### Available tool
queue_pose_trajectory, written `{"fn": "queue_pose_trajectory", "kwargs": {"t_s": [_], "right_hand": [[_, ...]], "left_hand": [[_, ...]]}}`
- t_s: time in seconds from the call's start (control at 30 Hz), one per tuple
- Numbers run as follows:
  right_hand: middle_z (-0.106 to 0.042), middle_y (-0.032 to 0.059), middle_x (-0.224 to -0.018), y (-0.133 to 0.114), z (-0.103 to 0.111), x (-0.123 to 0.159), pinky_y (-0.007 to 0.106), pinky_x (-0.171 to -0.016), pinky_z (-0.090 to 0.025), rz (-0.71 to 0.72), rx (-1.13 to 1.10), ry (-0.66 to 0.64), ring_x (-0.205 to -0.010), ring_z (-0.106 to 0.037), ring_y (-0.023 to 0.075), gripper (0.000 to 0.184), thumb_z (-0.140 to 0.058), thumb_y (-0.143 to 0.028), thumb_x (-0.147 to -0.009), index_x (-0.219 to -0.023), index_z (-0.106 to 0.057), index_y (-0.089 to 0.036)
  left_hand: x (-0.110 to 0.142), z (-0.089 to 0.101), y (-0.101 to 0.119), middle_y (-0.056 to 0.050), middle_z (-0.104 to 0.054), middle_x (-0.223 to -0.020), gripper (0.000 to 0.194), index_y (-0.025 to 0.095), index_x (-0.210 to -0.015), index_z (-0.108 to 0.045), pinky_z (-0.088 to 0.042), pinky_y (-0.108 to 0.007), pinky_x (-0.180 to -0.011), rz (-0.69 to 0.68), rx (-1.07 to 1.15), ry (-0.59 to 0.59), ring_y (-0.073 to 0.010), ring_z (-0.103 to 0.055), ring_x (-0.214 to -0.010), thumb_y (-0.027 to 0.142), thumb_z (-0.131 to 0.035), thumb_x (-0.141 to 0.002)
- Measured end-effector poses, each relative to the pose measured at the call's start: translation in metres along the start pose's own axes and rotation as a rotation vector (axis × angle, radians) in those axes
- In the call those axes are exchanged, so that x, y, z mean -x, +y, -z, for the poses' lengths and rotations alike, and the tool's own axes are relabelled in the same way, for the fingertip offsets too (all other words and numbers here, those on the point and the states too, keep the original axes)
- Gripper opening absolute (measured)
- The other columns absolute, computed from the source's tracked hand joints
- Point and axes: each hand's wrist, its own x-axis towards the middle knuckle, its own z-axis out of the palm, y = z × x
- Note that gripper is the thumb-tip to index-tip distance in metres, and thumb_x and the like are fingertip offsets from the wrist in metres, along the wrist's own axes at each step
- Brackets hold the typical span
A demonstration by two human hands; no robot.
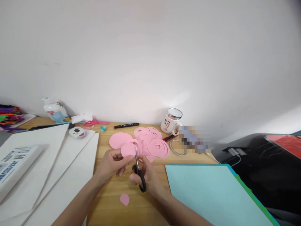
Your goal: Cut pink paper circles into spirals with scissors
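Note:
My left hand [115, 164] pinches a round piece of pink paper [128, 150] at its lower left edge. Black-handled scissors [142, 179] are gripped in my right hand [148, 176], their blades pointing away from me at the right edge of that paper. Whether the blades are fully closed I cannot tell. Behind both hands lies a pile of pink paper spirals and rings [154, 144], with a pink oval [119, 140] at its left. A small pink petal-shaped piece [124, 199] lies on the table nearer to me.
White sheets [77, 163] and a white box [17, 168] cover the left side. Light blue paper [204, 188] lies at the right. Along the wall stand a mug [169, 122] and a white bottle [55, 110]; a black marker [127, 125] and pink scissors [96, 122] lie between them.

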Motion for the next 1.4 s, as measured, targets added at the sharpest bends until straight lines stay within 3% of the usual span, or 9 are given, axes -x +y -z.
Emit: {"fn": "queue_pose_trajectory", "kwargs": {"t_s": [0.3,0.63,0.8,1.17,1.4], "right_hand": [[-0.044,-0.0119,-0.053,0.005,0.002,-0.001,0.015,-0.037,-0.028,0.008,0.014,-0.017,-0.037,-0.036,0.0046,0.054,-0.076,-0.036,-0.057,-0.095,-0.040,-0.023],[-0.043,-0.0134,-0.046,0.004,0.000,0.001,0.016,-0.035,-0.026,-0.031,-0.008,-0.013,-0.035,-0.037,0.0058,0.053,-0.075,-0.031,-0.058,-0.099,-0.042,-0.022],[-0.046,-0.0130,-0.046,0.005,-0.003,0.002,0.015,-0.034,-0.025,-0.028,0.025,-0.013,-0.033,-0.037,0.0056,0.051,-0.073,-0.030,-0.060,-0.100,-0.042,-0.021],[-0.050,-0.0070,-0.062,-0.003,-0.001,0.000,0.019,-0.047,-0.031,0.021,-0.069,-0.012,-0.051,-0.042,0.0088,0.061,-0.081,-0.035,-0.052,-0.098,-0.042,-0.021],[-0.047,-0.0084,-0.059,-0.007,-0.001,0.000,0.019,-0.044,-0.028,0.003,-0.040,-0.020,-0.047,-0.037,0.0074,0.059,-0.080,-0.040,-0.052,-0.093,-0.042,-0.022]], "left_hand": [[0.000,0.001,0.005,0.005,-0.054,-0.044,0.027,0.014,-0.059,-0.057,-0.025,-0.015,-0.030,0.002,0.018,0.027,-0.0030,-0.038,-0.028,0.037,-0.067,-0.069],[0.000,0.002,0.010,0.005,-0.052,-0.041,0.032,0.015,-0.050,-0.050,-0.026,-0.016,-0.030,0.004,0.062,0.062,-0.0034,-0.037,-0.028,0.034,-0.072,-0.063],[0.000,0.001,0.010,0.004,-0.052,-0.040,0.033,0.014,-0.050,-0.054,-0.027,-0.016,-0.031,-0.031,0.061,0.085,-0.0042,-0.039,-0.028,0.039,-0.067,-0.069],[0.003,-0.004,0.007,0.005,-0.048,-0.033,0.036,0.015,-0.046,-0.052,-0.028,-0.017,-0.031,-0.024,-0.055,0.037,-0.0055,-0.040,-0.026,0.039,-0.066,-0.070],[0.002,-0.005,0.009,0.005,-0.046,-0.031,0.037,0.016,-0.046,-0.051,-0.027,-0.016,-0.031,-0.023,-0.067,0.052,-0.0052,-0.038,-0.026,0.040,-0.065,-0.070]]}}
